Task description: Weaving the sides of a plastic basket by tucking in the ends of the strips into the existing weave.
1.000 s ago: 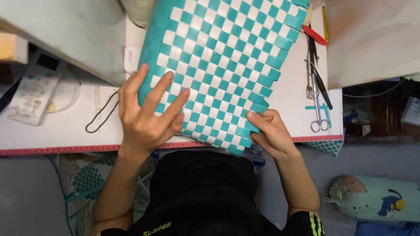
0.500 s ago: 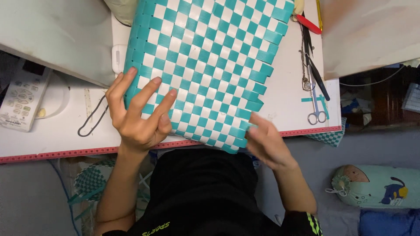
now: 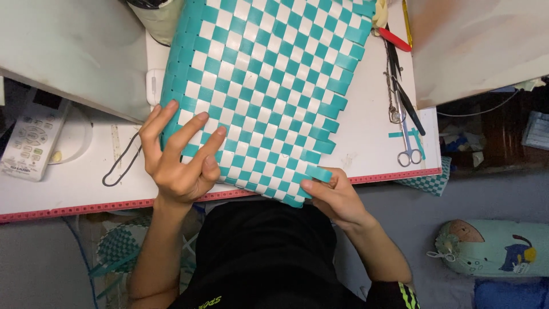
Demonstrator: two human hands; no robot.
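A: Hands first. Left hand (image 3: 182, 162) is spread wide, fingers flat on the near left part of the woven mat (image 3: 266, 91), pressing it down. Not gripping anything.

B: Right hand (image 3: 334, 197)?

A: Pinched narrow on a loose teal strip end (image 3: 318, 173) at the mat's near right corner, thumb on top. Holding that strip.

B: Where's the mat?

A: On the white tabletop (image 3: 366, 137), teal-and-white checker weave, tilted, near corner hanging past the red-trimmed edge toward the person's black shirt (image 3: 263, 252).

B: Anything on doing it well?

A: My read: keep the left palm flat so the weave doesn't shift, hold the strip close to its tip, keep it flat and untwisted, and line it up with its row so the checks stay even. Stubby ends along the right edge look easy to snag.

B: Surroundings?

A: Scissors (image 3: 405, 143) and a dark slim tool right of the mat, red-handled tool (image 3: 394, 39) farther up. Wire loop (image 3: 121, 166) left of the left hand, remote control (image 3: 28, 143) far left. Cartoon-print cushion (image 3: 492, 249) lower right, off the tabletop.
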